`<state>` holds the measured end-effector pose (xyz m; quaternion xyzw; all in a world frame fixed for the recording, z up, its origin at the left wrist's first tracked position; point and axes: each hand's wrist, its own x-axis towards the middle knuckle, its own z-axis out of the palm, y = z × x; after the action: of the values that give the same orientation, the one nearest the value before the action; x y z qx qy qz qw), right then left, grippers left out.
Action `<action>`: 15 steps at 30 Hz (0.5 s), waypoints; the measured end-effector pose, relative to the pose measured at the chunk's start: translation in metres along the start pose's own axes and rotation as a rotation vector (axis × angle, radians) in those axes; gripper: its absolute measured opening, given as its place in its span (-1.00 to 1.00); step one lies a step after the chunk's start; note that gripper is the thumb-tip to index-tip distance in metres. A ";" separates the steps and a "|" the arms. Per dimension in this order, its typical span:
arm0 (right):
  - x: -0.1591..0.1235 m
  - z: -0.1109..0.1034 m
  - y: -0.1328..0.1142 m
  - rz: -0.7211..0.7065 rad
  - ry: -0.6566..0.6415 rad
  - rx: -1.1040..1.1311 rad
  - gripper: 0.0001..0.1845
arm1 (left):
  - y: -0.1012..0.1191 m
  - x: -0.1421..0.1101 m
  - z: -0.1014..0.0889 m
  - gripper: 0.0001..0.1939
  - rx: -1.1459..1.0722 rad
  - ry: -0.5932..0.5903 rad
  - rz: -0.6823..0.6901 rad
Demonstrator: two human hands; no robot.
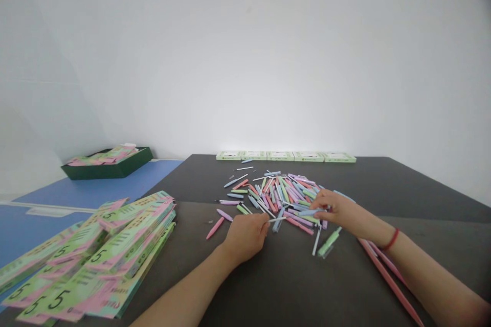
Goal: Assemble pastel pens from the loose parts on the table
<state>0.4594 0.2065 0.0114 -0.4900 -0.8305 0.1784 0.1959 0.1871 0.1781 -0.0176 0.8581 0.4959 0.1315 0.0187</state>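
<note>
A heap of pastel pen parts (284,194) in pink, blue, green and purple lies spread on the dark table (402,184). My left hand (247,235) rests at the heap's near left edge, fingers closed in a pinch on a thin white refill (276,219). My right hand (337,208) lies on the heap's right side, its fingers curled on a light blue pen barrel (309,212). A red band circles that wrist. A green pen (329,243) lies just in front of the right hand.
A stack of green and pink printed cards (92,255) lies at the near left. A dark green tray (109,163) with more cards sits on the blue surface at the far left. Several flat green boxes (286,156) line the table's far edge. Pink strips (387,276) lie under my right forearm.
</note>
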 end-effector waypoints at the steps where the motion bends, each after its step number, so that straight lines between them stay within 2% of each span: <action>1: -0.002 -0.006 -0.001 0.010 0.011 0.039 -0.76 | 0.000 0.000 -0.001 -0.80 -0.017 0.021 -0.008; 4: -0.007 -0.021 -0.010 -0.023 0.044 0.166 -0.70 | 0.003 -0.001 -0.005 -0.75 -0.082 0.090 -0.002; 9: -0.015 -0.028 -0.037 -0.215 0.092 0.369 -0.79 | 0.013 -0.008 -0.015 -0.75 -0.278 0.246 0.150; 15: -0.026 -0.031 -0.064 -0.289 0.108 0.379 -0.85 | 0.021 -0.013 -0.022 -0.76 -0.326 0.282 0.237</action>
<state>0.4389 0.1575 0.0656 -0.3293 -0.8321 0.2746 0.3519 0.1932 0.1545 0.0048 0.8690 0.3619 0.3296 0.0722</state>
